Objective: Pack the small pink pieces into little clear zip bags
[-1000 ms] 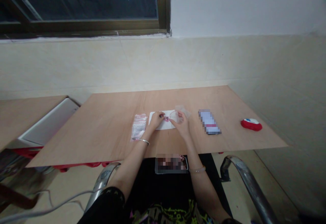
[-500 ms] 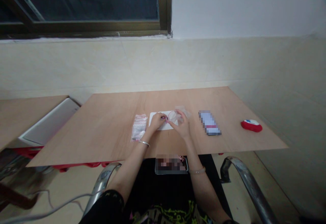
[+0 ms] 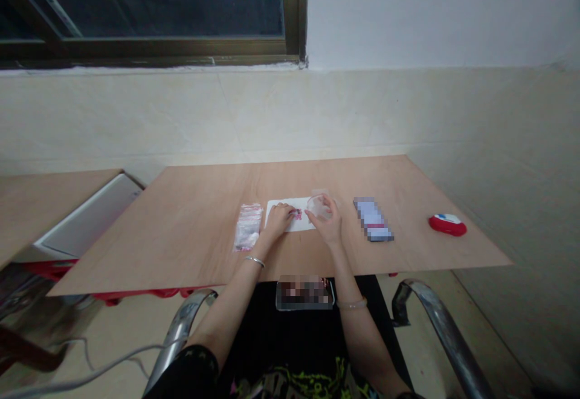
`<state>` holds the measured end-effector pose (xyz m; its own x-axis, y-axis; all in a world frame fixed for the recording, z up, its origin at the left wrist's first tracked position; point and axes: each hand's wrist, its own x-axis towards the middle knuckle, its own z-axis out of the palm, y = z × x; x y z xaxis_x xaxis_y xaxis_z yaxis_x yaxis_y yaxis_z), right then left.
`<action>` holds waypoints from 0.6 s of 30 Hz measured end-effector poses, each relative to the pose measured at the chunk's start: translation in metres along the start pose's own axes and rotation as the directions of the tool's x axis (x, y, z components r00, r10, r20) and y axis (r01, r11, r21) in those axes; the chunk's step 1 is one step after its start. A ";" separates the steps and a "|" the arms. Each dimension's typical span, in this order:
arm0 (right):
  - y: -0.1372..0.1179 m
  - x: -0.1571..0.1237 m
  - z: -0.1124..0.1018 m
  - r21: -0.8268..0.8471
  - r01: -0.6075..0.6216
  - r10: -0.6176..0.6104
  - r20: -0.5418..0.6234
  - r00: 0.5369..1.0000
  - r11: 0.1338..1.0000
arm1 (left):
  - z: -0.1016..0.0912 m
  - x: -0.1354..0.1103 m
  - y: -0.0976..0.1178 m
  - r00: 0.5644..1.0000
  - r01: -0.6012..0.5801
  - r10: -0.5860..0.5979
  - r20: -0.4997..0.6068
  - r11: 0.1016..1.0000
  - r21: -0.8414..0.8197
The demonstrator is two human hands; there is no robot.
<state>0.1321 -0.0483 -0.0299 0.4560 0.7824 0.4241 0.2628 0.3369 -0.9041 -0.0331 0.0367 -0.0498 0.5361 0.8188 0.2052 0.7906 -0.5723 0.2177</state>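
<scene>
A white sheet (image 3: 299, 225) lies in the middle of the wooden table (image 3: 190, 230). My left hand (image 3: 278, 217) rests on the sheet with fingers curled, touching small pink pieces (image 3: 296, 213). My right hand (image 3: 327, 220) is closed on a small clear plastic bag (image 3: 318, 203), held just above the sheet's right end. Whether the left fingers grip a pink piece is too small to tell.
A stack of small clear bags (image 3: 247, 226) lies left of the sheet. A blurred flat item (image 3: 372, 218) and a red and white object (image 3: 447, 224) lie to the right. A phone (image 3: 304, 292) rests on my lap. Chair arms (image 3: 435, 320) flank me.
My left hand has lowered onto the sheet by the pink pieces. My right hand has moved the clear bag slightly right and away from the left hand.
</scene>
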 end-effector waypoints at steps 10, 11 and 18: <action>0.002 0.000 0.003 0.046 -0.086 0.084 0.039 0.996 0.995 | 0.003 -0.004 -0.002 0.999 -0.042 0.042 -0.026 0.999 -0.001; 0.004 0.000 0.004 0.050 -0.106 0.104 0.051 0.993 0.993 | 0.002 -0.005 -0.002 0.999 -0.019 0.017 -0.052 0.999 -0.038; 0.019 -0.003 0.010 0.066 -0.166 0.153 0.170 0.973 0.984 | -0.026 0.009 0.014 0.915 0.139 -0.324 -0.241 0.814 -0.565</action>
<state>0.1271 -0.0388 -0.0491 0.3391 0.9024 0.2661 0.1265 0.2365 -0.9634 -0.0247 0.0349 -0.0205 0.1629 0.9234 0.3476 0.5509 -0.3774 0.7444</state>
